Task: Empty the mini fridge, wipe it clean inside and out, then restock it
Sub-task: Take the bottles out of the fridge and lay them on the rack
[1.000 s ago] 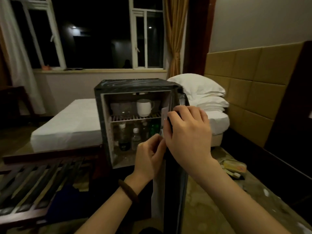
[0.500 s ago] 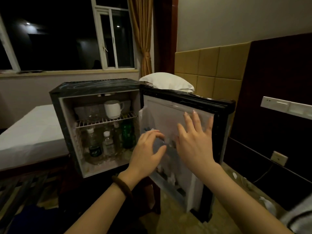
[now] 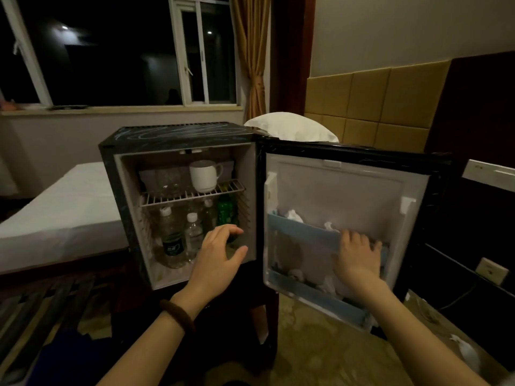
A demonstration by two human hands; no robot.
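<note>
Fingers (image 3: 359, 240) of the right hand (image 3: 358, 260) lie straight over the door shelf rail (image 3: 306, 228) of the open mini fridge (image 3: 178, 137), holding nothing. Left hand (image 3: 220, 254) hovers loosely spread before the bottles (image 3: 172, 240) on the fridge floor, just short of the green bottle (image 3: 225, 210).

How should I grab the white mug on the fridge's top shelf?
Take the white mug by its handle, which sticks out to the right. Come straight in from the open front, since the wire shelf is open there. The clear glass stands close on its left, so keep to the handle side.
</note>
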